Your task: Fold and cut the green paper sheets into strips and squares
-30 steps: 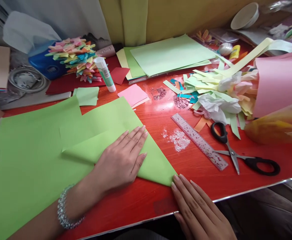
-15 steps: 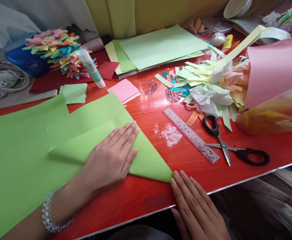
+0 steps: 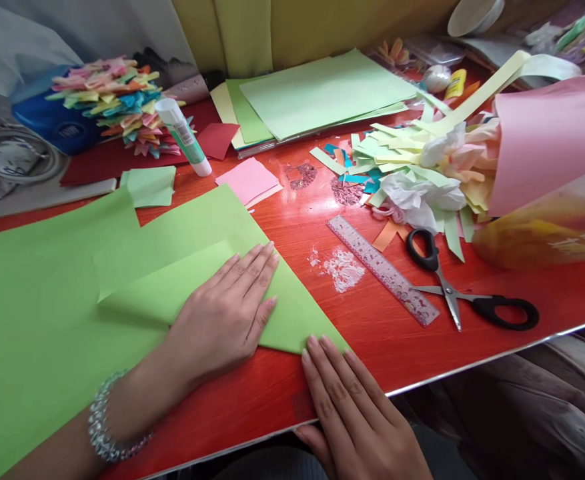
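Under both hands, folded green paper

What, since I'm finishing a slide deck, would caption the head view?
Left hand and right hand rest on folded green paper near a patterned ruler and black-handled scissors.

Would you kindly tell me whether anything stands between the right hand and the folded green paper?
Nothing visible does: the right hand touches the folded green paper directly, at its near right corner. The ruler and scissors lie apart from it, off to the right.
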`<action>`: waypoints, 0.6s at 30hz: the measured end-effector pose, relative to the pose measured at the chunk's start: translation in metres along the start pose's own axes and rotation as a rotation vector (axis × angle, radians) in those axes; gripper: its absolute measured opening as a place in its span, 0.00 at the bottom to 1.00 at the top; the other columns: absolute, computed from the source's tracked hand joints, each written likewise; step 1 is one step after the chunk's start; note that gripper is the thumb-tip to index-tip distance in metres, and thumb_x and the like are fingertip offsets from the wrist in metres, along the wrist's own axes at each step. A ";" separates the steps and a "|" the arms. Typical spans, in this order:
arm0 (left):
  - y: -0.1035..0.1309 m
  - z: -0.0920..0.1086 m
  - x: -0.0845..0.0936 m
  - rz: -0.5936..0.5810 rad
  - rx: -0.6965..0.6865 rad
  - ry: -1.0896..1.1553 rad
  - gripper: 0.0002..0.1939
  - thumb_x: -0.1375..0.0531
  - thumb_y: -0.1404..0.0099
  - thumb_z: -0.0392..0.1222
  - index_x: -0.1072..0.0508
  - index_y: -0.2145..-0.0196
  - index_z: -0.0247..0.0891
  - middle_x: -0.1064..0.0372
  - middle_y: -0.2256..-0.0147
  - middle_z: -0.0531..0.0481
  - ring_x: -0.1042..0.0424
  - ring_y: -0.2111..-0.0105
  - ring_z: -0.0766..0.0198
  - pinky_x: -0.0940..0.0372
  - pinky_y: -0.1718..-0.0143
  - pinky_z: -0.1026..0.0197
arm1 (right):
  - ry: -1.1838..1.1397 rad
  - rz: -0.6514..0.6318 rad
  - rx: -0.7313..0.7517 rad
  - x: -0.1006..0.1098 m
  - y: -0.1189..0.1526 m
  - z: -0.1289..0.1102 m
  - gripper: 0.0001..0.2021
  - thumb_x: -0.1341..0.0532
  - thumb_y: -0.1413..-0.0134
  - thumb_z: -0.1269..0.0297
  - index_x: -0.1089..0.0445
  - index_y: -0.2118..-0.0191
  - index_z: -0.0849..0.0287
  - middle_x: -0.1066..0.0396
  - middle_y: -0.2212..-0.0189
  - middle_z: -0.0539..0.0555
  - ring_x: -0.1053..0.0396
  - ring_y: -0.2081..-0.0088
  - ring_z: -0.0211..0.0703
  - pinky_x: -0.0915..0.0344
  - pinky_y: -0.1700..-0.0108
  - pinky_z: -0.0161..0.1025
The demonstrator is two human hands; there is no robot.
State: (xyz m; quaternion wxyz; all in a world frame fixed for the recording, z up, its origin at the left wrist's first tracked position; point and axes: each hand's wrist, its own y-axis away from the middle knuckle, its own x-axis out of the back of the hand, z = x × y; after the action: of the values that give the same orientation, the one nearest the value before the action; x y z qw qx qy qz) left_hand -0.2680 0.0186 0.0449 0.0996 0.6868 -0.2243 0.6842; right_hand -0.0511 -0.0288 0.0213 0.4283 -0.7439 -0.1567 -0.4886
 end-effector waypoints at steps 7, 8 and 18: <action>0.001 0.000 0.000 0.014 0.001 0.004 0.27 0.54 0.30 0.40 0.44 0.37 0.25 0.47 0.37 0.38 0.48 0.36 0.56 0.47 0.37 0.51 | 0.023 -0.025 -0.055 0.005 0.009 -0.001 0.20 0.50 0.33 0.61 0.31 0.48 0.73 0.34 0.45 0.60 0.35 0.43 0.47 0.53 0.33 0.42; 0.001 0.001 0.000 0.011 -0.001 0.003 0.27 0.54 0.30 0.40 0.44 0.37 0.25 0.47 0.37 0.38 0.48 0.36 0.56 0.47 0.36 0.51 | 0.031 -0.027 -0.071 0.006 0.010 -0.001 0.20 0.50 0.33 0.62 0.31 0.47 0.72 0.34 0.45 0.60 0.35 0.43 0.46 0.54 0.33 0.42; 0.001 0.003 0.002 0.006 0.016 -0.049 0.26 0.55 0.30 0.39 0.42 0.39 0.21 0.47 0.38 0.36 0.45 0.37 0.54 0.45 0.38 0.50 | 0.062 -0.038 -0.158 0.015 0.017 -0.001 0.18 0.50 0.33 0.64 0.32 0.46 0.67 0.34 0.44 0.55 0.34 0.44 0.42 0.57 0.32 0.42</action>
State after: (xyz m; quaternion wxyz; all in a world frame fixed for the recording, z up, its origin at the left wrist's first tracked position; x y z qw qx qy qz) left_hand -0.2659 0.0156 0.0467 0.0864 0.7035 -0.2234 0.6691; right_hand -0.0338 -0.0424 0.0265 0.3633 -0.7568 -0.1183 -0.5304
